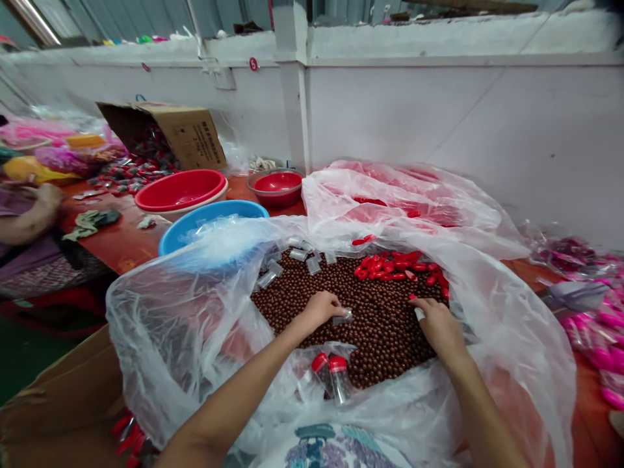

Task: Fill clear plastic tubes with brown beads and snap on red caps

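Note:
My left hand (319, 309) is closed round a small clear plastic bottle (344, 317), low over a mass of brown beads (375, 354). To the right, my right hand (442, 330) pinches a small red cap (412, 297) at its fingertips; something white shows by the thumb. The beads lie in a wide clear plastic bag (160, 325). On top of them, loose red caps (390, 268) sit at the back right and several empty clear bottles (298, 254) at the back left. Nearest me, two red-capped bottles (338, 374) rest on the bag's front fold.
Behind the bag stand a blue basin (224, 209), a red basin (180, 188) and a smaller red bowl (277, 183). A cardboard box (197, 143) spills red-capped items. Another bag with red pieces (404, 188) leans near the wall. A co-worker's arm (34, 211) is at left.

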Available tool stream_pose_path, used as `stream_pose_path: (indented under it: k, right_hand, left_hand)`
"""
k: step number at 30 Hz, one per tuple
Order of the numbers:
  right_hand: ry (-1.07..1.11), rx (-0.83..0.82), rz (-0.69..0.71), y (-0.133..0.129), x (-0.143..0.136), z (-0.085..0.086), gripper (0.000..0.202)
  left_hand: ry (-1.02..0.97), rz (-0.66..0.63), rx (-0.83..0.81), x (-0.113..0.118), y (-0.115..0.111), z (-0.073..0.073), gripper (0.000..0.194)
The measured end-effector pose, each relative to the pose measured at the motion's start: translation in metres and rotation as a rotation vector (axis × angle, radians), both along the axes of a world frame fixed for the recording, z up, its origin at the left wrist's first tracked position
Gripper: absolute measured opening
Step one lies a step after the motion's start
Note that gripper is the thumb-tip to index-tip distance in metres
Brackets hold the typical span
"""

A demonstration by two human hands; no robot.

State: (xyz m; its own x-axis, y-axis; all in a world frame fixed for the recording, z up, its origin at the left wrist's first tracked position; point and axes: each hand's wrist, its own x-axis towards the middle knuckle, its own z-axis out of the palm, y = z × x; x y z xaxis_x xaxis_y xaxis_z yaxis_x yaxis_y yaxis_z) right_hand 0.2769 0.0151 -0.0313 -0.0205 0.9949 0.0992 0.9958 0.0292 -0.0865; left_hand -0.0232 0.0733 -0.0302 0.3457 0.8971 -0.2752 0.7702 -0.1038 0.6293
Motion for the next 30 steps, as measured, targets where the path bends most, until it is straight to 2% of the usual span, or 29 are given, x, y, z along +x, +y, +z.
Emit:
stream_pose_path:
  k: [3, 7, 13, 19, 25, 27, 30]
  right_hand:
    - [0.2, 0.015, -0.021, -0.008, -0.005, 0.0, 0.048]
    - [0.568, 0.105, -0.069, -0.021, -0.015, 0.0, 0.028]
    - [0.974, 0.169, -0.182, -0.042, -0.027, 0.001, 0.031]
    - [1.226, 0.104, -0.302, -0.052, -0.032, -0.002, 0.04]
    - [1.391, 0.022, -0.371, -0.053, -0.045, 0.003, 0.078]
    - [1.4, -0.014, -0.37, -0.053, -0.047, 0.002, 0.078]
    - [1.364, -0.062, -0.339, -0.052, -0.052, -0.002, 0.063]
  left_hand:
    - [-0.053, 0.001, -0.012, 0.022, -0.002, -0.005, 0.029]
    - [-0.147, 0.009, -0.042, 0.043, -0.005, -0.012, 0.032]
    - [-0.316, -0.019, -0.165, 0.049, -0.006, -0.017, 0.031]
    - [-0.476, 0.031, -0.28, 0.045, -0.007, -0.021, 0.03]
    - [-0.681, 0.133, -0.486, 0.042, -0.014, -0.013, 0.034]
    - [-0.733, 0.155, -0.534, 0.038, -0.016, -0.007, 0.035]
    - [-0.786, 0.187, -0.586, 0.033, -0.02, 0.001, 0.036]
